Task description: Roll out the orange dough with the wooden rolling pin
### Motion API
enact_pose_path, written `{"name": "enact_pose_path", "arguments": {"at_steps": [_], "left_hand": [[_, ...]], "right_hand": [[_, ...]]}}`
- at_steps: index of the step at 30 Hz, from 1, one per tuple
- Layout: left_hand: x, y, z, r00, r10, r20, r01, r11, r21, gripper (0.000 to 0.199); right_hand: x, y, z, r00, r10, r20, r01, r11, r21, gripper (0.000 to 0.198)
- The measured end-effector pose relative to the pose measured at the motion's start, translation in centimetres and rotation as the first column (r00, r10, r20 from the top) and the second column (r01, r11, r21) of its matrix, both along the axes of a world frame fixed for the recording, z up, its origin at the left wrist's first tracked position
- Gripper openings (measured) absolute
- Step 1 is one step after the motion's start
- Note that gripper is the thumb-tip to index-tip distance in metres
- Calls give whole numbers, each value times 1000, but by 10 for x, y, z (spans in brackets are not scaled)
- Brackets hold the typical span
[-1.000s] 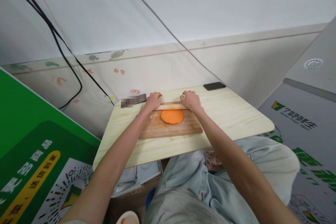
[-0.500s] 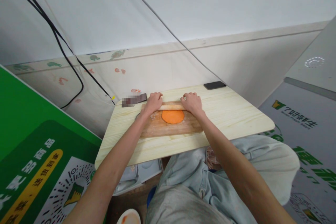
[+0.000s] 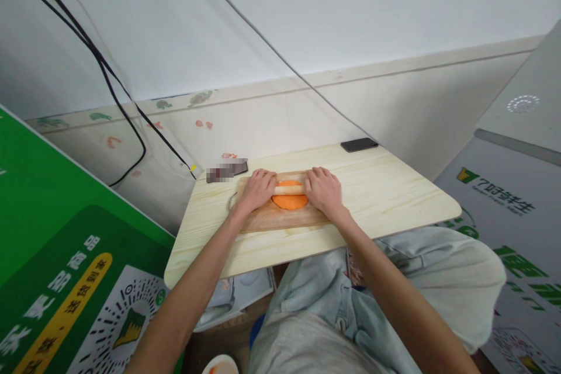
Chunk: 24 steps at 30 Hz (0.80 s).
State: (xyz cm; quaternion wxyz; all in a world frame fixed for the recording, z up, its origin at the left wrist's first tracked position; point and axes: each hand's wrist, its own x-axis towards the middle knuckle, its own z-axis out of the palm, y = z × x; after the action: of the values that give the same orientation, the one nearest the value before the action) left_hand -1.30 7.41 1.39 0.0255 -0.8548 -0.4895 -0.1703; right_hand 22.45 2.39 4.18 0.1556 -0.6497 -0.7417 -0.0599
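Note:
A pale wooden rolling pin (image 3: 289, 189) lies across a flat round of orange dough (image 3: 290, 203), with dough showing on both its near and far sides. My left hand (image 3: 259, 188) is closed over the pin's left end. Its right end is under my right hand (image 3: 323, 187), fingers curled round it. Beneath the dough is a wooden cutting board (image 3: 280, 224) with a metal ring handle (image 3: 231, 201) at its left side. The ends of the pin are hidden by my hands.
The board rests on a light wood-grain table (image 3: 394, 198). A dark phone (image 3: 359, 144) lies at the back right edge, and a partly blurred dark device (image 3: 241, 167) at the back left. A bowl (image 3: 220, 364) stands on the floor. Black cables (image 3: 127, 90) hang along the wall.
Both hands have drawn the rolling pin toward me, from the dough's far edge onto its middle. The camera view has shifted slightly.

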Motion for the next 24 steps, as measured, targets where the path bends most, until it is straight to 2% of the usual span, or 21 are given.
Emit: {"name": "enact_pose_path", "arguments": {"at_steps": [5,13,16,19,24], "left_hand": [[-3,-28,-2,997,-83,4,83,992,92,47],[-8,-63,-9,994,-25,106,16,996,82,52],[-6,-56,-9,996,-41,85,33,996,86,53],[-3,-37,-9,998,-37,56,32,996,84,51],[2,2,-13,981,149,124,-158,985,70,45]], "right_hand": [[1,-20,-9,999,46,-13,-45,997,60,49],[3,-45,-22,996,89,-30,-85,991,104,55],[4,-37,-19,996,92,-12,-90,993,80,55],[5,-20,-13,996,94,10,-94,995,37,51],[4,13,-1,994,88,65,-85,995,-53,46]]}}
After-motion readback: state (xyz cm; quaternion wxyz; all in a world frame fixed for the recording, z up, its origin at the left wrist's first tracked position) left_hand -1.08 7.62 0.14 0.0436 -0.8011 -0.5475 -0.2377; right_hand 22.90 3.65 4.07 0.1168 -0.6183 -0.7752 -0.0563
